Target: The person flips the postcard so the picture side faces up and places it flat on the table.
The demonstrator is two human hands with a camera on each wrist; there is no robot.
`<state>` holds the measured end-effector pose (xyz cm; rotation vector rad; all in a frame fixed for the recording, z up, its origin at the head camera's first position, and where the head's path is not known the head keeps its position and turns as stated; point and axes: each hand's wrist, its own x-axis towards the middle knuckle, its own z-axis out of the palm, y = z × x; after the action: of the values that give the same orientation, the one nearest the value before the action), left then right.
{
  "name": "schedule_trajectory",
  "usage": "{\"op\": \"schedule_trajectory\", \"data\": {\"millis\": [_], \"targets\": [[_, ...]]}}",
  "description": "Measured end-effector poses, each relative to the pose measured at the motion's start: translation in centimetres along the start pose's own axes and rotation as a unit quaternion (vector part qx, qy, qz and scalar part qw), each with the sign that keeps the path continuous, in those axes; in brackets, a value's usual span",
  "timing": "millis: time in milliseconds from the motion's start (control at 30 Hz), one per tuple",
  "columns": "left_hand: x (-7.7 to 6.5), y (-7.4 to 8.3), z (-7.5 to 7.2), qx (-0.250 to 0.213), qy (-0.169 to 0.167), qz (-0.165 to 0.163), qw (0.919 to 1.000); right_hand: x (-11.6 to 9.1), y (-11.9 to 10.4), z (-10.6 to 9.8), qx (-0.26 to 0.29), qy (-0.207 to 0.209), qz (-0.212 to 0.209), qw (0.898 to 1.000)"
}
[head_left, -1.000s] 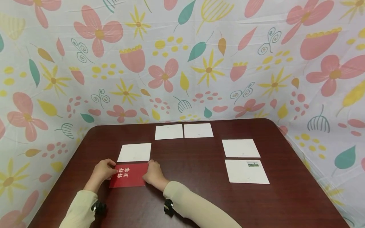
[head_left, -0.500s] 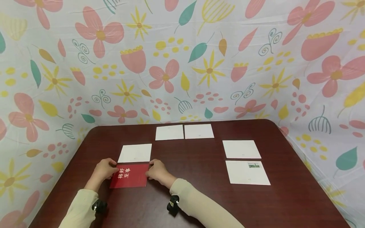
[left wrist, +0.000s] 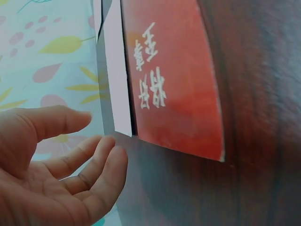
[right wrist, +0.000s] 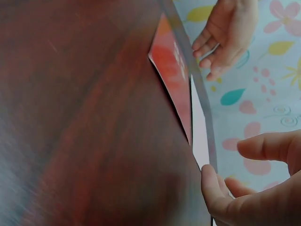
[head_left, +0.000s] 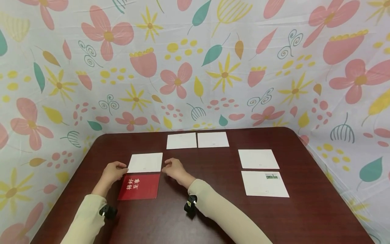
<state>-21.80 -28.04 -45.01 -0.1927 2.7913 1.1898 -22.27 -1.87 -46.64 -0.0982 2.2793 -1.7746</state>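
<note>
Characters (head_left: 132, 184) in white stood on the left part of a flat, glossy red rectangular card (head_left: 147, 190), which lay on the dark reddish-brown wood-grained table (head_left: 207, 203), just on the near side of a white rectangular card (head_left: 145, 162). The left hand (head_left: 112, 172) was beside the white card's left edge, its fingers loosely bent and its thumb well parted from them. The right hand (head_left: 177, 170), thumb and fingers likewise apart, was by the right edge; whether either touched that card I could not tell.
</note>
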Motion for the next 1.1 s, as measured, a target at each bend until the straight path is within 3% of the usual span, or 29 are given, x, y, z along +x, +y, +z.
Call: {"op": "schedule_trajectory", "data": {"millis": [100,300,433,600,967,1100], "targets": [[0.6,0.0,-0.2,-0.019,0.004,0.003,0.9998,0.6,-0.1,-0.3,0.009,0.013,-0.001,1.0],[1.2,0.6,-0.2,-0.088,0.004,-0.057,0.9945,1.7,0.0,0.2,0.041,0.042,-0.006,0.998],[1.9,0.6,0.1,-0.115,0.007,-0.081,0.9901,2.1,0.1,0.8,0.055,0.036,0.001,0.998],[2.7,0.8,0.5,-0.118,0.003,-0.088,0.9891,2.2,-0.4,1.6,0.081,0.022,0.003,0.996],[2.6,1.8,0.9,-0.122,-0.014,-0.088,0.9885,2.1,-0.9,2.6,0.109,0.004,0.013,0.994],[2.8,1.8,1.2,-0.125,-0.006,-0.093,0.9878,2.0,-0.8,2.5,0.135,-0.001,0.019,0.991]]}}
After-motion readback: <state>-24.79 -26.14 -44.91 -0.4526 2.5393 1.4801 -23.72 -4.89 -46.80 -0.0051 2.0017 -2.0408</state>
